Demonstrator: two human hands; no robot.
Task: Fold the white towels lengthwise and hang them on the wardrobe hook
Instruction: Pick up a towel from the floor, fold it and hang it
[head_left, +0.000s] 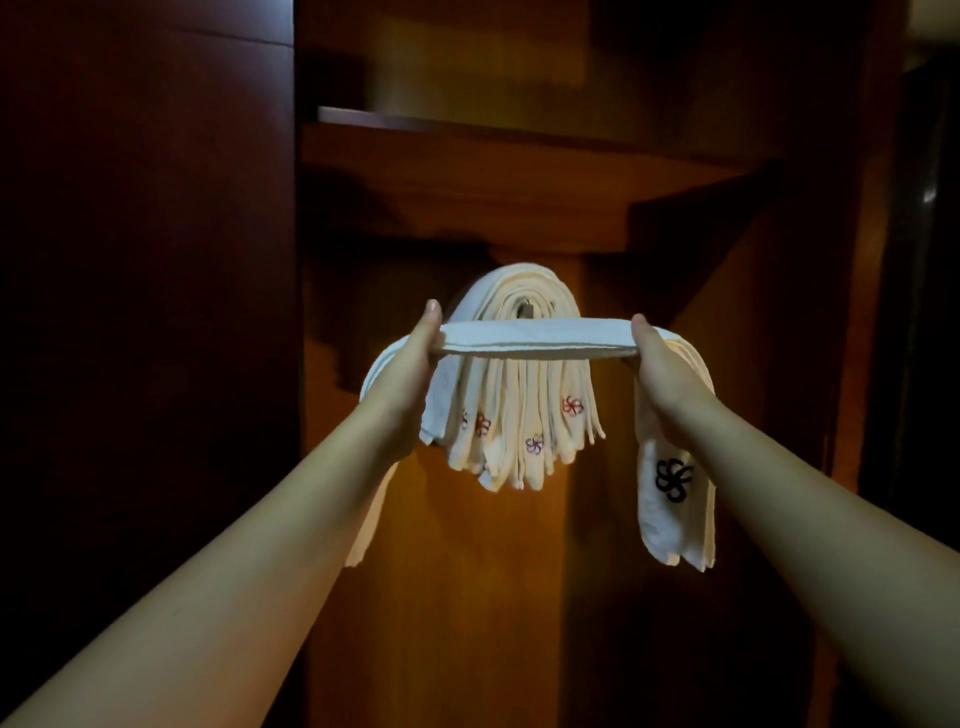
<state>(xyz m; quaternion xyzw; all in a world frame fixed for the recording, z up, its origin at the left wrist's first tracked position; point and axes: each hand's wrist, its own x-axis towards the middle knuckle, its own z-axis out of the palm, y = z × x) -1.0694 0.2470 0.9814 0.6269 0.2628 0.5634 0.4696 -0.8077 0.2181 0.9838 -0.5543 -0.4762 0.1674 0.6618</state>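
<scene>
Both hands, left hand (415, 353) and right hand (657, 358), grip the folded towel (535, 338); hung towels (519, 415) mostly hide what seems a hook (525, 310).

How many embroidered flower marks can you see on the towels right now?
5: black on the held towel's right end; red, purple, red and a part-hidden one on the hung stack. Folds may hide more.

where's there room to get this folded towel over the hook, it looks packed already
The hook is crowded: hung towels wrap it, leaving only its tip showing. Free room lies above that pile, under the shelf, and on the bare wardrobe panel below. The folded towel, gripped by left hand and right hand, would likely go over the top.
</scene>
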